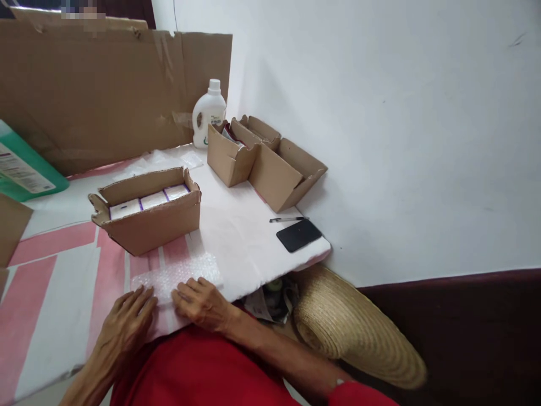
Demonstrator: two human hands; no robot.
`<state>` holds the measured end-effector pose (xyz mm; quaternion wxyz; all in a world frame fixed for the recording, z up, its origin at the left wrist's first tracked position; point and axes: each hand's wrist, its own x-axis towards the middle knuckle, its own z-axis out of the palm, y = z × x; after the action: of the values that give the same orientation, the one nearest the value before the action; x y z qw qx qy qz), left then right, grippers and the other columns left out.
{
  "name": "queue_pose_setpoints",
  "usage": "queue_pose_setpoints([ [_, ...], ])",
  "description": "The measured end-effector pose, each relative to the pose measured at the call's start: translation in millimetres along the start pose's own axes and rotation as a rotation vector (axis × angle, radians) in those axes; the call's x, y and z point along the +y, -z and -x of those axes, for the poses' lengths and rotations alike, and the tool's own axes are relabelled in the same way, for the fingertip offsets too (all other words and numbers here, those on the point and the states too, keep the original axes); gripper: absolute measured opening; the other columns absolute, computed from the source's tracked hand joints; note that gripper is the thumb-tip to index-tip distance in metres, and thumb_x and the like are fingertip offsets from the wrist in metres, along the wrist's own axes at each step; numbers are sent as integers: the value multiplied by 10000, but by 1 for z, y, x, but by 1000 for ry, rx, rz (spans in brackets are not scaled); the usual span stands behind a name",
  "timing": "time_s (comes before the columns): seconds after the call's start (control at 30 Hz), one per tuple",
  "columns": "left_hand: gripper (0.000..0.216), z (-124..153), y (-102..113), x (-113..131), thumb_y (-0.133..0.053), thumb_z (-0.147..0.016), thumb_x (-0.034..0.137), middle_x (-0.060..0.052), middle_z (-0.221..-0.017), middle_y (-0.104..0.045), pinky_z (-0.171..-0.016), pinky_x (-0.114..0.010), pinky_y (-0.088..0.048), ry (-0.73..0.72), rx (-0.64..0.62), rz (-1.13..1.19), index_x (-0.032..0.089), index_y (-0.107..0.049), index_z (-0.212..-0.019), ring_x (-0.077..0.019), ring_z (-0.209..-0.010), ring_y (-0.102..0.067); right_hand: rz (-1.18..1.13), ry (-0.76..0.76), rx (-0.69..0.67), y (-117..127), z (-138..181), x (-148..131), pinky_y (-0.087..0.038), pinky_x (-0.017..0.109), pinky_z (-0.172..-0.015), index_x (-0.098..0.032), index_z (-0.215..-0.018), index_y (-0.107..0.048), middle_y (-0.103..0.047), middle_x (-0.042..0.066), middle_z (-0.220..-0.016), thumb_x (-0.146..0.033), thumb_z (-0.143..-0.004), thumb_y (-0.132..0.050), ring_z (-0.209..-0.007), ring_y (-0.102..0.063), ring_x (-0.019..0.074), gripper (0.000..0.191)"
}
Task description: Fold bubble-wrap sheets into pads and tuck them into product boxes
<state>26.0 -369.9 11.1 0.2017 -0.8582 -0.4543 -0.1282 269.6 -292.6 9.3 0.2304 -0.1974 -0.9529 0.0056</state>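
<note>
A folded, clear strip of bubble wrap lies at the table's near edge. My left hand rests at its near left corner, fingers stretched forward and the thumb hidden. With its fingers curled over the near edge of the wrap, my right hand presses down on it; the thumb there is out of sight. Just beyond the wrap stands an open cardboard box, holding a row of white packs with purple edges.
More open cardboard boxes stand against the wall, beside a white jug. A pen and a black phone lie at the right corner. Green bottle leans left. A large cardboard sheet rises behind; a straw hat hangs below right.
</note>
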Motion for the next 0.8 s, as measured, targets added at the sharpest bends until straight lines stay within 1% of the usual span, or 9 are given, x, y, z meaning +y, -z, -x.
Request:
queue_pose_setpoints([
  [0.1, 224, -20, 19, 13, -530, -857, 163, -70, -1091, -769, -999, -468, -456, 54, 37, 71, 219, -675, -1019, -300, -1072, -692, -68, -16, 5, -11, -10, -16, -434, 322, -595, -149, -1046, -636, -661, 46, -861, -204, -1035, -497, -778, -589, 199, 150],
  [0.23, 255, -50, 46, 34, -598, -882, 223, -40, -1016, -760, -1004, -423, -475, 187, 99, 294, 247, -637, -1133, -236, -988, -700, -258, -173, 112, -7, 12, -18, -501, 288, -661, -184, -970, -664, -694, 40, -843, -193, -1019, -513, -761, -640, 179, 159],
  [0.33, 585, -64, 52, 36, -696, -859, 447, -101, -1231, -709, -1015, -448, -508, 383, 100, 482, 257, -523, -1385, -280, -1139, -669, -552, -456, 263, 8, 42, -16, -554, 268, -743, -196, -1058, -685, -742, 52, -948, -178, -1007, -495, -842, -698, 164, 197],
  [0.4, 847, -69, 44, 33, -738, -804, 553, -122, -1393, -632, -1026, -456, -528, 494, 13, 641, 271, -378, -1517, -301, -1261, -622, -703, -619, 347, 16, 58, -15, -571, 262, -734, -203, -1053, -702, -757, 45, -938, -182, -985, -520, -839, -718, 163, 196],
  [0.47, 925, -71, 29, 30, -767, -773, 568, -114, -1459, -593, -1038, -441, -533, 486, -104, 784, 290, -336, -1543, -293, -1315, -594, -757, -676, 398, 21, 68, -14, -584, 276, -744, -207, -1017, -721, -770, 45, -926, -179, -961, -551, -838, -732, 173, 181],
  [0.53, 755, -71, 11, 29, -751, -809, 511, -95, -1407, -642, -1038, -421, -534, 414, -149, 850, 295, -459, -1470, -270, -1286, -619, -763, -624, 406, 23, 72, -12, -591, 288, -785, -211, -1009, -734, -780, 53, -956, -156, -957, -546, -877, -738, 175, 203],
  [0.63, 268, -72, -7, 31, -627, -907, 428, -54, -1106, -772, -997, -401, -536, 344, -103, 839, 271, -709, -1108, -227, -1056, -719, -735, -551, 408, 25, 72, -6, -584, 302, -807, -210, -991, -741, -776, 62, -966, -168, -969, -551, -899, -723, 179, 196],
  [0.7, 241, -73, -11, 32, -575, -933, 434, -27, -892, -770, -918, -370, -544, 349, -143, 822, 257, -727, -873, -196, -874, -722, -691, -602, 386, 28, 71, -2, -568, 314, -793, -211, -900, -729, -748, 49, -877, -232, -987, -569, -854, -690, 186, 183],
  [0.8, 370, -78, -11, 36, -551, -926, 522, -3, -707, -686, -729, -306, -531, 432, -208, 785, 240, -650, -708, -169, -695, -653, -615, -710, 325, 31, 73, 3, -526, 304, -746, -213, -765, -662, -663, 27, -782, -323, -1018, -545, -797, -626, 182, 299],
])
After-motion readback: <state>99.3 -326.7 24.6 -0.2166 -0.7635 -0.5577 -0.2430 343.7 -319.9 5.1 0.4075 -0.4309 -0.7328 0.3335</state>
